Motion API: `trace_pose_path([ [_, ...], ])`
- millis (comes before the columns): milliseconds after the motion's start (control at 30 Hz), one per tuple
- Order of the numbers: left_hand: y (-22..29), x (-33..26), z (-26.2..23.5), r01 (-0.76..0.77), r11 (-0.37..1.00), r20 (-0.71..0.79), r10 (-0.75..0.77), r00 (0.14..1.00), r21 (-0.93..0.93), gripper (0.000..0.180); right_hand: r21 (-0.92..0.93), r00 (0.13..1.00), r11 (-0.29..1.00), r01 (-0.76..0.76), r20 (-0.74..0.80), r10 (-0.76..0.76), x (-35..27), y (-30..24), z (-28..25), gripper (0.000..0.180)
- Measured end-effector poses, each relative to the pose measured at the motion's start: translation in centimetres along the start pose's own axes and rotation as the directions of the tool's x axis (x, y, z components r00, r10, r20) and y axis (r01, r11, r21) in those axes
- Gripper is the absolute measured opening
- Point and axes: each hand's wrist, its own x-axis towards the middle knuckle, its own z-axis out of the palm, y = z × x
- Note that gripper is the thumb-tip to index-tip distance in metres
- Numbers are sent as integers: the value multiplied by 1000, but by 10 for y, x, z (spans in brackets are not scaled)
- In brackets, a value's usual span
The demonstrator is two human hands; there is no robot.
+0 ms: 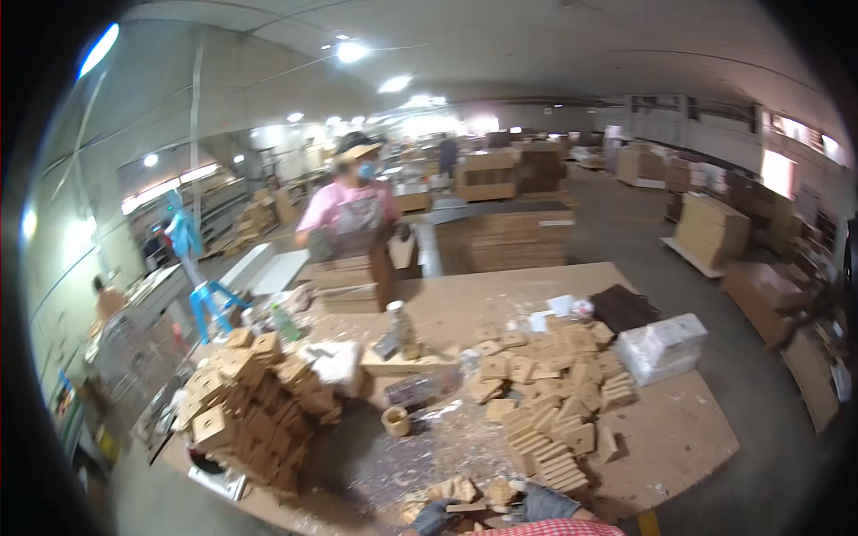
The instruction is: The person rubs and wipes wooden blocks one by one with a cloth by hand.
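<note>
At the near edge of the table, my left hand [435, 517] in a dark grey glove closes on a small flat wooden piece [468, 507]. My right hand [542, 503], also gloved, is just to the right of that piece; its fingers are too small and blurred to make out. A red-and-white checked sleeve [554, 528] covers the arm at the lower edge. Several loose wooden pieces [454, 488] lie directly beyond my hands. A larger heap of small wooden blocks [545, 375], some with holes, spreads beyond my right hand.
A tall pile of wooden blocks [255, 411] rises at the table's left. A roll of tape [396, 422], a bottle [401, 326] and a plastic-wrapped pack [661, 348] are on the worktable [679, 429]. Across it, a masked person [353, 201] stands behind stacked boards [349, 281].
</note>
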Motion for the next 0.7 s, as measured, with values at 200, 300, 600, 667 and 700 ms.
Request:
trace_pose_path([
  [200, 13, 15, -1, 112, 984, 29, -108, 994, -141, 27, 36, 997, 996, 76, 24, -76, 3, -7, -2, 36],
  [300, -38, 35, 3, -122, 921, -70, 104, 992, -370, 27, 20, 997, 998, 55, 57, -56, 9, -3, 4, 37],
  [600, -9, 21, -8, -13, 956, -40, 26, 999, 292, 40, -426, 868, 756, 497, 245, -432, 9, 8, -8, 31],
  [667, 4, -3, -4, 95, 976, -179, -59, 982, 197, 30, 8, 957, 966, 258, 134, -256, 3, 7, 1, 33],
  [700, 40, -18, 2, 66, 996, -152, -56, 987, 65, 29, 73, 954, 966, 249, 152, -258, 18, 9, -24, 32],
])
